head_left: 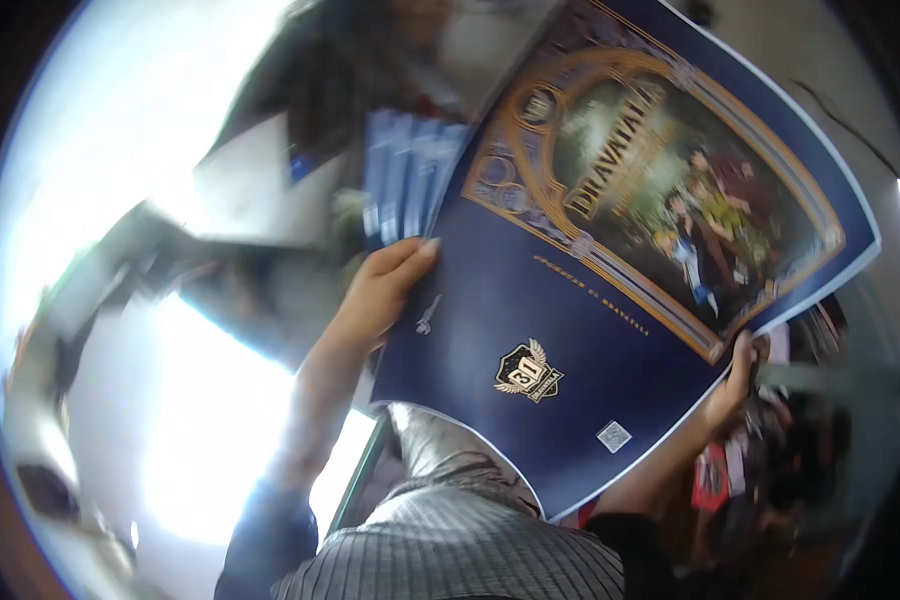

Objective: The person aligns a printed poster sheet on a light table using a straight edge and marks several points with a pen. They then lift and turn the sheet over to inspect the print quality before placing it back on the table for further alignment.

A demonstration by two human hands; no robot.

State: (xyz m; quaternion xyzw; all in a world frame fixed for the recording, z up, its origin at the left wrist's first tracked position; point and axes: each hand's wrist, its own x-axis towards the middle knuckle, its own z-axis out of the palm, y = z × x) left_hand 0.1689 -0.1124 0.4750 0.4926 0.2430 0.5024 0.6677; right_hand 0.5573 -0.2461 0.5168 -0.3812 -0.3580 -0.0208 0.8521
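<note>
A large dark blue printed sheet point(480, 310) is spread between my two hands, tilted and bowed along its edges. It bears a gold ornate frame around an illustration of several figures, a winged emblem and a small square code. My left hand point(385, 290) pinches its left edge, thumb on the printed face. At the right edge my right hand point(735, 388) grips the sheet, its fingers mostly hidden behind it. Just beyond my left hand are several blurred blue items with pale stripes point(400, 175), partly covered by the sheet.
Cluttered small items, one of them a red packet point(710, 478), lie blurred beyond my right forearm. A dark, blurred surface point(260, 290) extends at the left, near very bright glare. A thin dark cable point(850, 130) hangs at the upper right.
</note>
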